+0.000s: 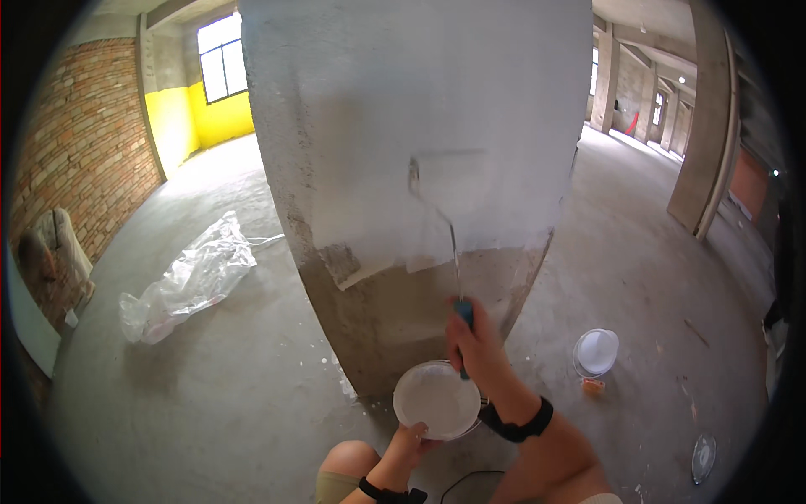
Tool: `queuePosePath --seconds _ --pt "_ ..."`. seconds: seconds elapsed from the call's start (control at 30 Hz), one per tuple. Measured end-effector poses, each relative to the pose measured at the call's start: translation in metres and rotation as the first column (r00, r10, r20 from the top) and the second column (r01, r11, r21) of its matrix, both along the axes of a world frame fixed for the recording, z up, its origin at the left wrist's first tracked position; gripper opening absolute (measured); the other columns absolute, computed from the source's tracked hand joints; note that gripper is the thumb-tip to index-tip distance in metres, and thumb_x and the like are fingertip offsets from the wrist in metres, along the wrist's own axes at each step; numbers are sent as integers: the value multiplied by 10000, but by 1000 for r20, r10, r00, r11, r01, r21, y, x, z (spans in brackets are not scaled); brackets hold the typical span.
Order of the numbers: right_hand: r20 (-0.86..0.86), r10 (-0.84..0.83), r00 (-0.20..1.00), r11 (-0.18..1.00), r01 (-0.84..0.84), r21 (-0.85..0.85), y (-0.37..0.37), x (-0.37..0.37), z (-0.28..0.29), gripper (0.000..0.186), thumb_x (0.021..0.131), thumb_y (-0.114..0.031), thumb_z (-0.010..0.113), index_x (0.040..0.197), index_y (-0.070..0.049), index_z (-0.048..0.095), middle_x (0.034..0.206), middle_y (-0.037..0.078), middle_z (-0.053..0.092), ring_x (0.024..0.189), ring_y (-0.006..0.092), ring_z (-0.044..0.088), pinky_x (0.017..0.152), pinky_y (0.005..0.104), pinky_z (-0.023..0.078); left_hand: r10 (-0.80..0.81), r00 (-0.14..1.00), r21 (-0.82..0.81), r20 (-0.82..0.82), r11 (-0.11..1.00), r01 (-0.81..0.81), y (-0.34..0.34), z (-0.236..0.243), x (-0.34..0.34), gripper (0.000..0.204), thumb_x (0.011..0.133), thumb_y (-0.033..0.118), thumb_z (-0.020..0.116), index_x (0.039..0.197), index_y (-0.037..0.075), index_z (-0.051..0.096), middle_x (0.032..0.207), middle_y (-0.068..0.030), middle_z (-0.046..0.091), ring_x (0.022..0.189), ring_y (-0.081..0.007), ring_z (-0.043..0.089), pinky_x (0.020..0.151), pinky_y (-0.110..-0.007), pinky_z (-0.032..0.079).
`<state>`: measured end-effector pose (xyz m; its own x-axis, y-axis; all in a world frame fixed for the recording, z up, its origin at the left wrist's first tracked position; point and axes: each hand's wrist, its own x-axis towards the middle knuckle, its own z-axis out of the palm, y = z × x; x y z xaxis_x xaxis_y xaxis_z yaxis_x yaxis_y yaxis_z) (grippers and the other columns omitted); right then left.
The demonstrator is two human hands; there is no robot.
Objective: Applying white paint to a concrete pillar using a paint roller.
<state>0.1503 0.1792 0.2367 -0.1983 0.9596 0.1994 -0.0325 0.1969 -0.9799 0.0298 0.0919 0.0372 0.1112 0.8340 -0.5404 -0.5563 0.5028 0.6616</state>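
My right hand (pixel 480 343) is closed around the teal handle of a paint roller (pixel 453 175). The roller's pale sleeve rests against the face of a wide pillar (pixel 361 109), and its edges are blurred. White-grey coating covers the pillar's upper part; the lower part is bare brownish concrete, with an uneven border between them. Below the roller handle is a round white bucket (pixel 397 401) with whitish material inside. My left hand (pixel 411 440) grips the near rim of this bucket, its thumb over the edge and the other fingers mostly hidden.
On the floor at left lies crumpled clear plastic sheeting (pixel 197 277). To the right stands a white pail (pixel 597 351) with an orange block (pixel 593 386) beside it. A clear round lid-like piece (pixel 703 458) lies farther right. A brick wall (pixel 92 126) runs along the left.
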Motion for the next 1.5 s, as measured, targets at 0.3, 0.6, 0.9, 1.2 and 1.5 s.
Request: queuePosePath --seconds 0.3,0.6,0.9,1.2,1.5 --pt "-100 19 995 968 7 253 45 -3 141 321 944 -249 470 1178 -29 478 669 11 455 397 83 422 371 244 353 -23 1000 16 14 1000 23 2 0 5 518 807 30 425 1310 -20 310 1242 -185 450 1080 -355 523 847 -461 518" --pt "-68 -20 997 995 27 98 28 18 30 246 933 -222 508 1120 -63 512 635 -16 454 410 60 411 370 227 326 1 1000 6 25 1000 -1 2 3 2 522 808 19 419 1318 3 309 1254 -183 437 1094 -360 516 864 -468 510" --pt "150 -76 986 995 84 -45 -12 31 -76 221 941 -187 477 1095 -28 480 651 -8 452 414 62 420 372 228 331 -78 994 49 72 996 75 2 -14 -1 602 786 47 442 1357 96 259 1299 -144 397 1123 -331 495 824 -442 520" --pt "145 -159 977 980 174 -98 -35 52 -102 252 907 -206 536 1073 -18 512 596 26 505 469 104 479 460 274 389 -92 994 44 56 995 89 1 -10 -1 558 800 62 441 1341 62 303 1263 -148 445 1080 -324 533 826 -419 524" --pt "125 -204 971 969 219 -116 -10 75 -122 205 938 -157 476 1106 -39 468 628 -3 468 425 72 419 384 224 336 -57 996 -2 68 998 57 3 -18 -1 581 777 50 458 1336 72 302 1261 -146 440 1093 -325 524 818 -444 523"
